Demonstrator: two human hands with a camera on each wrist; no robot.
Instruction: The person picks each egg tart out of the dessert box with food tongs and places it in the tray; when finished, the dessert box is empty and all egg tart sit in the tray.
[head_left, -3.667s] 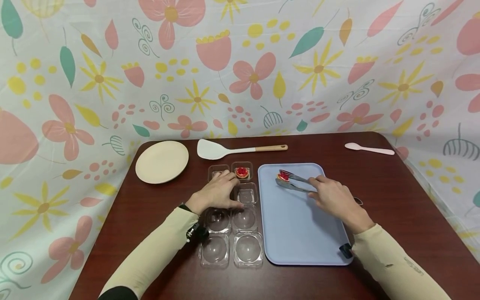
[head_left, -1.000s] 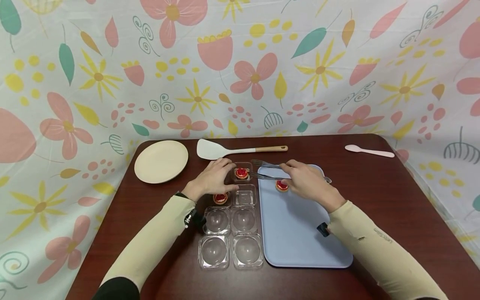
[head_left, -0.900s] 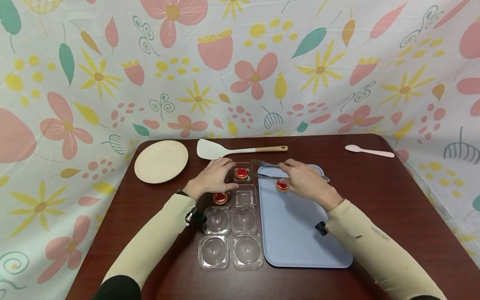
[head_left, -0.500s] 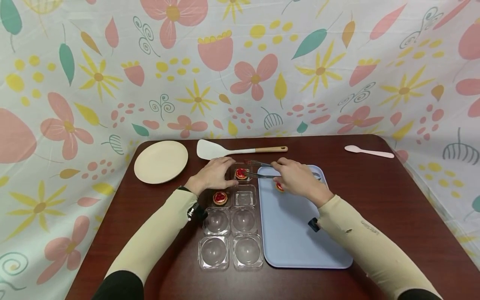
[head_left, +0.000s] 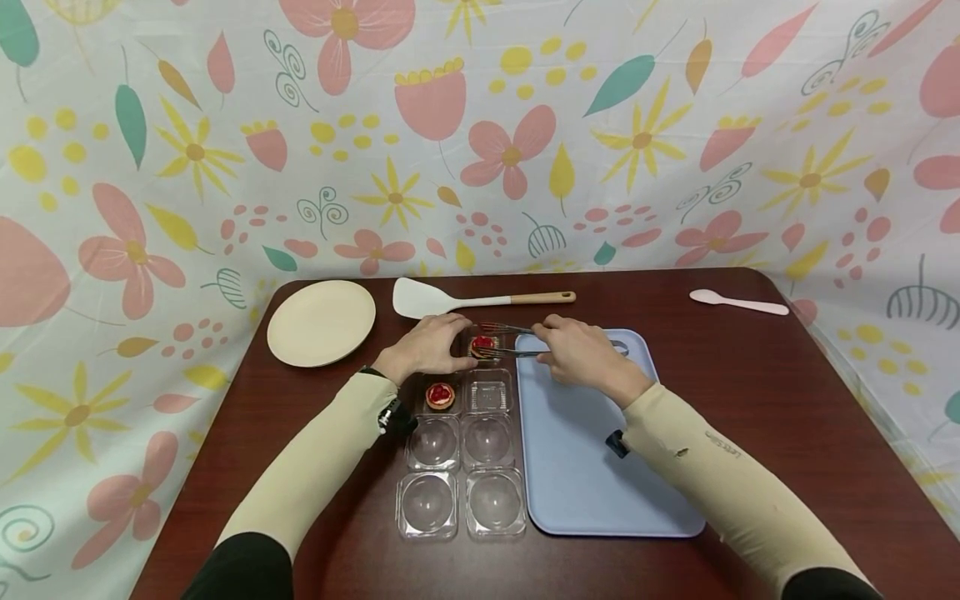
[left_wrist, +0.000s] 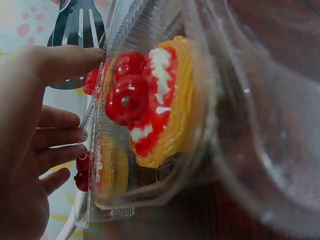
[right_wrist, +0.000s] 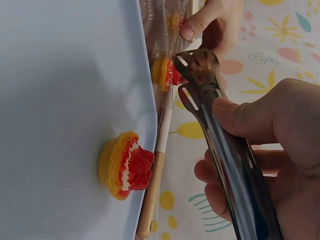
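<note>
1. Beige-sleeved L hand point(head_left: 423, 346), back-L of tray point(head_left: 600, 467), is curving loosely; contact unclear.
2. L of tray, 3 tarts point(head_left: 440, 396) are sitting boxed, 1 hiding behind L hand (head view); 1 box point(head_left: 489, 392) is going w/o.
3. R hand point(head_left: 581, 354), over tray, is gripping tongs point(right_wrist: 240, 175), tips straddling boxed tart, pinch unclear; unboxed 4th tart point(right_wrist: 125, 167) is lying on tray.

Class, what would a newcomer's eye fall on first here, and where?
Probably the white cloth with pink and yellow flowers filling the background. Before it, a blue rectangular tray lies beside clear plastic boxes; the right hand holds metal tongs near a boxed, round, red-topped tart.
</note>
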